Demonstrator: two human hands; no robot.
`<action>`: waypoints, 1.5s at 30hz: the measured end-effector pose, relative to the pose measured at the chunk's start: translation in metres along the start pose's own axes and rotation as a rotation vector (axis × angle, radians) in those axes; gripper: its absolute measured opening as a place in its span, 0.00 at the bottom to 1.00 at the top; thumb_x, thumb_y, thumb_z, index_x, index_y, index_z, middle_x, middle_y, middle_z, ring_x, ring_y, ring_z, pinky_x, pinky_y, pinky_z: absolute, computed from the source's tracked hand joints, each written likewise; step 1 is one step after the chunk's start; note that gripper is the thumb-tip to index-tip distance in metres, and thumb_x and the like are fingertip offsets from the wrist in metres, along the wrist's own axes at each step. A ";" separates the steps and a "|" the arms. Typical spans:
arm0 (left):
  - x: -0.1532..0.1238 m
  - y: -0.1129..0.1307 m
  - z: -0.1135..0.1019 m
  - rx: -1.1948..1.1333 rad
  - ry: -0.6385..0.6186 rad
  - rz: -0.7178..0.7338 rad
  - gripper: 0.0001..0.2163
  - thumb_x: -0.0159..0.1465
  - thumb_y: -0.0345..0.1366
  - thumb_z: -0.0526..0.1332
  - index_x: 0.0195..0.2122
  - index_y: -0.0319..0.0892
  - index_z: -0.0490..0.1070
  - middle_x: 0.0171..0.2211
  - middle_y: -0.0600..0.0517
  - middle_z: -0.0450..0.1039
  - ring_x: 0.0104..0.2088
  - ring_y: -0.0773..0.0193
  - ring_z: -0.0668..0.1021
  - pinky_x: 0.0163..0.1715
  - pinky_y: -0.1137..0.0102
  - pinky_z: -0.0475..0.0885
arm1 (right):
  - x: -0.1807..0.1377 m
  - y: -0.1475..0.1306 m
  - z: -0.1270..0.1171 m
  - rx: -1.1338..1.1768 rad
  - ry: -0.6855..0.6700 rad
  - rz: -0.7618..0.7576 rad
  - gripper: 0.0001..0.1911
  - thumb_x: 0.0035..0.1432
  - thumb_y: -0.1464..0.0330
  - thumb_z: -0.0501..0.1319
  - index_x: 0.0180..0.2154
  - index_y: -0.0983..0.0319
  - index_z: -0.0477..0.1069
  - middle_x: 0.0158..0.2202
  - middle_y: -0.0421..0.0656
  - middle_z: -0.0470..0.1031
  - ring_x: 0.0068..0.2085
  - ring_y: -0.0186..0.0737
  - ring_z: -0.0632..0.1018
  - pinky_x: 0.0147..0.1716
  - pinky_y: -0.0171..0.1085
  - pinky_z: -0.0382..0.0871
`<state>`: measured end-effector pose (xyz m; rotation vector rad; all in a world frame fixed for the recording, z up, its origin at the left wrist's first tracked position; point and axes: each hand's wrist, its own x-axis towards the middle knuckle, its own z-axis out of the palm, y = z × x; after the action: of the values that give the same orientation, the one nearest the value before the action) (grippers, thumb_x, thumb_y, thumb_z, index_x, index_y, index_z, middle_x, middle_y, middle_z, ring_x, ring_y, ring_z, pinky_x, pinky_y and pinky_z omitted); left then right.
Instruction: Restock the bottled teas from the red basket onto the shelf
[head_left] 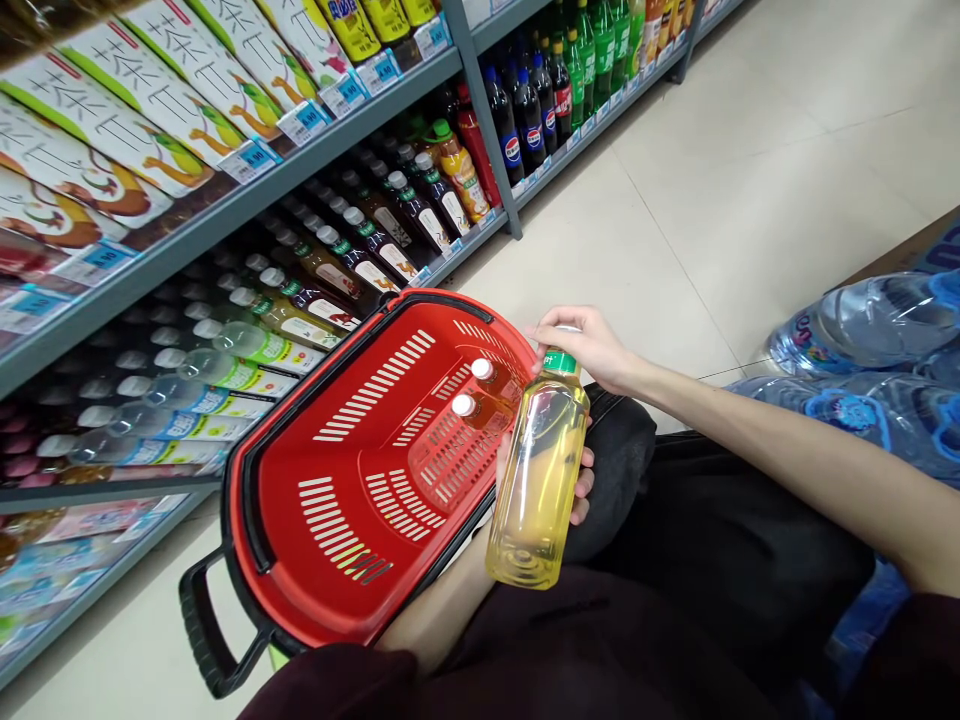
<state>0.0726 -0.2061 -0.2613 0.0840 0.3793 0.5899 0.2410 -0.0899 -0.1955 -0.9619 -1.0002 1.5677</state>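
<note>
A clear bottle (536, 470) of yellow drink, with a green band at its neck, is held tilted over my lap. Wrapped round its body from behind is my left hand (583, 486), closed on it; most of the palm is hidden by the bottle. My right hand (589, 345) is closed over the cap at the top, so the cap is mostly covered. Just left of the bottle stands a red shopping basket (300, 400) with black handles. Inside it are two white-capped bottles (480, 410) of amber drink.
On the left, a grey shelf (352, 120) carries drink cartons (150, 110) above and rows of bottles (300, 325) below. Cola and green soda bottles (525, 115) stand farther back. Large water bottles (862, 320) lie at right. Pale floor tiles (675, 210) run between.
</note>
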 end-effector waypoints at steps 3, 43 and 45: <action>0.001 0.000 -0.002 -0.017 -0.033 -0.003 0.43 0.59 0.66 0.59 0.68 0.40 0.62 0.39 0.43 0.75 0.27 0.62 0.71 0.21 0.69 0.66 | 0.000 0.000 0.000 -0.005 0.001 -0.010 0.14 0.53 0.62 0.73 0.25 0.60 0.73 0.22 0.38 0.75 0.25 0.37 0.80 0.27 0.35 0.73; -0.010 -0.014 0.011 0.256 -0.069 0.020 0.41 0.61 0.63 0.62 0.63 0.30 0.70 0.48 0.35 0.81 0.44 0.51 0.83 0.46 0.63 0.75 | 0.000 -0.013 0.002 0.041 -0.011 0.017 0.17 0.50 0.60 0.76 0.25 0.60 0.72 0.23 0.38 0.75 0.24 0.34 0.76 0.24 0.34 0.72; -0.010 -0.018 0.015 0.296 -0.076 0.050 0.42 0.61 0.63 0.64 0.64 0.30 0.69 0.52 0.34 0.80 0.50 0.48 0.81 0.54 0.59 0.73 | -0.001 -0.014 0.002 0.033 -0.041 0.011 0.18 0.50 0.59 0.76 0.25 0.59 0.71 0.21 0.36 0.74 0.23 0.33 0.75 0.24 0.34 0.72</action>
<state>0.0797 -0.2263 -0.2473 0.3995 0.3897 0.5744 0.2435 -0.0884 -0.1811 -0.9166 -0.9958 1.6140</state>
